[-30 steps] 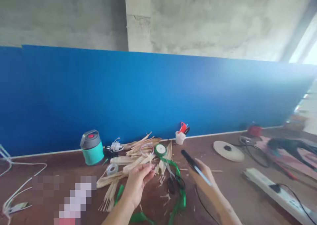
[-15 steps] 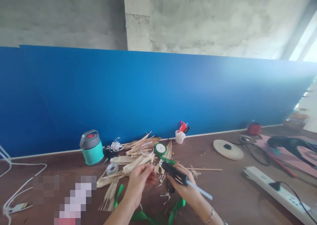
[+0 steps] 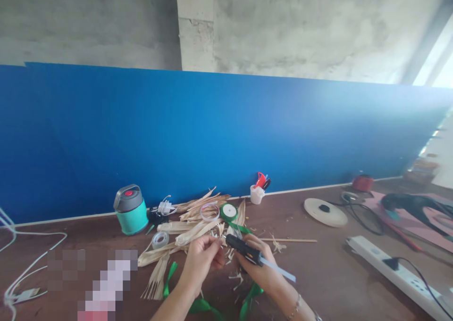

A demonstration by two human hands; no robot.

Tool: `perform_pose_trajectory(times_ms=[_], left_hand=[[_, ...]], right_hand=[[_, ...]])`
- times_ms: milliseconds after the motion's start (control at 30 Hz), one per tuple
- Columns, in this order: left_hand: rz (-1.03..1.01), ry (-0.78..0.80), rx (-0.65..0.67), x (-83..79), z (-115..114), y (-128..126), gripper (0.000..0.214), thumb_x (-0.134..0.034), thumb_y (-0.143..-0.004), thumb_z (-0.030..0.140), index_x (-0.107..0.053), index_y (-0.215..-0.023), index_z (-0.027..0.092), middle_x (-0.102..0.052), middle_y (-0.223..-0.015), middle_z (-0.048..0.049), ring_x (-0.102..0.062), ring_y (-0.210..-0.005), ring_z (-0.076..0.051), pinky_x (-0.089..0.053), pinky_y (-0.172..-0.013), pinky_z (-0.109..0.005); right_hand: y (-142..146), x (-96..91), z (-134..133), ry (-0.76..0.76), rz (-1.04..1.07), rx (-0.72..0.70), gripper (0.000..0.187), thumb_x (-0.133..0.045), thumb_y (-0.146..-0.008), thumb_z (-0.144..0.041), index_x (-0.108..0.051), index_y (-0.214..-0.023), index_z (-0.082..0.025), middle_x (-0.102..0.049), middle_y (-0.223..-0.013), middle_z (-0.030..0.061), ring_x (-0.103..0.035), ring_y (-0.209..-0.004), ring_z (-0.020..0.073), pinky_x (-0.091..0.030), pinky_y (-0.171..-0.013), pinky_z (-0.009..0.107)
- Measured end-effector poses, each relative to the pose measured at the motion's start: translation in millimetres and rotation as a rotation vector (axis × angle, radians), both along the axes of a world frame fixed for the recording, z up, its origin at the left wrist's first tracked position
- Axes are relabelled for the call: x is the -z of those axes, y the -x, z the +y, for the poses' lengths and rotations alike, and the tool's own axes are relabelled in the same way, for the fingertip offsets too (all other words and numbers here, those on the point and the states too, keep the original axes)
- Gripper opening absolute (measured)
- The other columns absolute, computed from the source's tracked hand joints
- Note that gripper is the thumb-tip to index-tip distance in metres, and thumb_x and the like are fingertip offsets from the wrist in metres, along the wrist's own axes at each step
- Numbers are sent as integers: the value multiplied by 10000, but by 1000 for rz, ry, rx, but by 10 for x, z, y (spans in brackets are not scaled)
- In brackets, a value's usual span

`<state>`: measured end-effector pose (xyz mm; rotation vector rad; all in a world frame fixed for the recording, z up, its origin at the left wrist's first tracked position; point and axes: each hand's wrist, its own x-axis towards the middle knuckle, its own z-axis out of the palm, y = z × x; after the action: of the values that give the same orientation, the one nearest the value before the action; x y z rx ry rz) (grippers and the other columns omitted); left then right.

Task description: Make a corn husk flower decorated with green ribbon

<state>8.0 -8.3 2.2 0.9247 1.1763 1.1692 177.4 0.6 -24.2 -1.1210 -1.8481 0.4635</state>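
My right hand point(image 3: 261, 259) is wrapped round a black hot glue gun point(image 3: 244, 249), with a pale glue stick point(image 3: 279, 269) poking out of its back end. The gun's nozzle points left, close to the fingertips of my left hand point(image 3: 205, 255). Those fingers are pinched together on something small and pale that I cannot make out. Behind both hands lies a pile of dried corn husks point(image 3: 193, 234). Green ribbon point(image 3: 203, 307) curls on the table below my wrists, and a spool of green ribbon point(image 3: 230, 212) rests against the husks.
Rolls of clear tape point(image 3: 160, 240) lie left of the husks, near a teal food jar point(image 3: 131, 217). A white cup of tools point(image 3: 257, 194) stands by the blue partition point(image 3: 226, 132). To the right are a wooden stick point(image 3: 293, 240), a round white base point(image 3: 325, 213) and a power strip point(image 3: 392, 269).
My right hand has moved the glue gun slightly left, bringing its nozzle nearer my left fingertips. My left hand stays almost in place, still pinching.
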Motion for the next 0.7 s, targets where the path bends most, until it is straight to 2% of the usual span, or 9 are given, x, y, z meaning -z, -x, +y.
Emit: perform_pose_trajectory(times_ms=[433,700], left_hand=[[34,-14,30,21,3,-10,222,-671,-666,349,-605,-593,150,-592,-465,25,-542,-407,-101,-411,-397,-177],[43,-18,38,-18,-19,-12,223,-654,-671,350,-597,-589,152,-584,-478,30,-542,-410,-100,-409,-401,-179]], right_hand=[[7,26,25,8,2,-1,164,-558,-763,-195,-635,-623,-160,-619,-690,42,-593,-591,140,-477,-564,222],[8,-24,11,-28,21,-18,157,-564,-725,-146,-618,-578,-166,-611,-657,37,-594,-572,142,-479,-548,223]])
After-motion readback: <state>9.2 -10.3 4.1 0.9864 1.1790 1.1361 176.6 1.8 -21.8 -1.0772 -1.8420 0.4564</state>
